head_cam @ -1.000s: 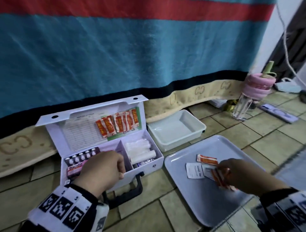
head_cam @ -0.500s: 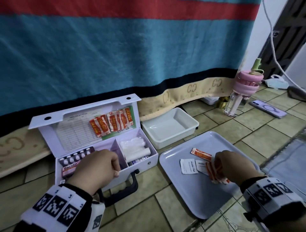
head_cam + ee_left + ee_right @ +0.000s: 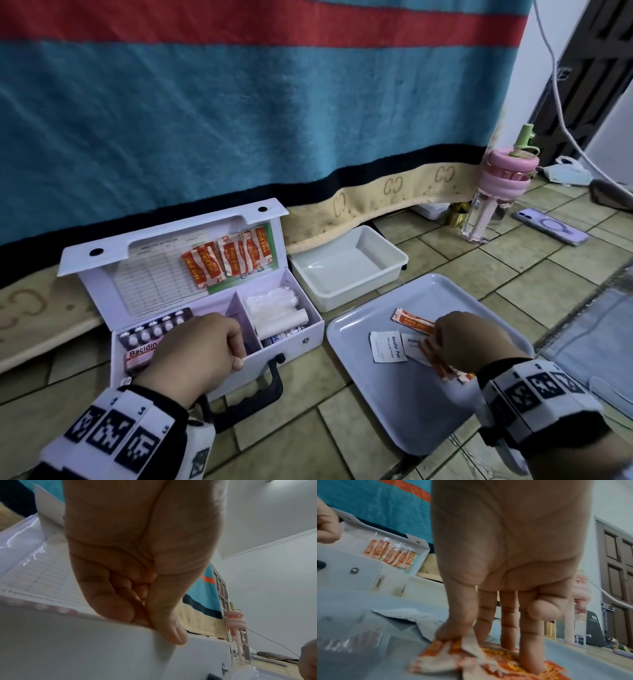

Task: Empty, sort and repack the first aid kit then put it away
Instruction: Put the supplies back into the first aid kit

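The white first aid kit stands open on the tiled floor, lid up. Orange plaster packets sit in its lid pocket. A Bacidin box, a blister pack and white gauze rolls lie inside. My left hand grips the kit's front wall, thumb outside, fingers curled inside. On the grey tray lie two alcohol pads and one plaster packet. My right hand pinches a bunch of plaster packets down against the tray.
An empty white tub sits behind the tray. A pink-lidded bottle and a phone are at the far right. A striped blanket hangs behind the kit. The kit's black handle points toward me.
My right hand has brought the bunch of plaster packets down onto the tray beside the alcohol pads. The left hand has stayed on the kit's front wall.
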The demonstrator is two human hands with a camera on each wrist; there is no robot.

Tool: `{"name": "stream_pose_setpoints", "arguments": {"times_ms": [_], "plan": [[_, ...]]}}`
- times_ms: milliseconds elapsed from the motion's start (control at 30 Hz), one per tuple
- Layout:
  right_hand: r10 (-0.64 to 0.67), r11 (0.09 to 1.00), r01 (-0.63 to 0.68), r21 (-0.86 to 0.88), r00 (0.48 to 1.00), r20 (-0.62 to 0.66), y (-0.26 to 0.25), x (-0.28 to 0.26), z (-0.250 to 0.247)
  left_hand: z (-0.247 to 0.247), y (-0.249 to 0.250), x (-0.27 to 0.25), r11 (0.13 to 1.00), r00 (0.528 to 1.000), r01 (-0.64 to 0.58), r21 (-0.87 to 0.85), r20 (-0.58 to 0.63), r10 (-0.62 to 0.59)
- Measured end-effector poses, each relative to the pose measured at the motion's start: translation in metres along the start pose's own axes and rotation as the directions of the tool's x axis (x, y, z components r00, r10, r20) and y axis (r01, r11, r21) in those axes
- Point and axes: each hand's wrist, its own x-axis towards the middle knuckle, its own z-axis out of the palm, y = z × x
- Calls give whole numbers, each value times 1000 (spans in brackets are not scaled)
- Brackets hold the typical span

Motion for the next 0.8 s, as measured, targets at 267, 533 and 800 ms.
{"name": "stream_pose_setpoints", "arguments": {"times_ms": [267,533,800], "plan": [[51,996,-57,69,994,93,16,8,8,-1,1,-2,1000,1000,0,-8,-11,0],[14,948,49,315,981,-194,-11,-21,-35,1,4,-10,995,993,-57,84,-96,65],[-393,517,483,707,868,-305,-123,-12,-92,1,6,-12,995,994,-60,85,-85,68]]}}
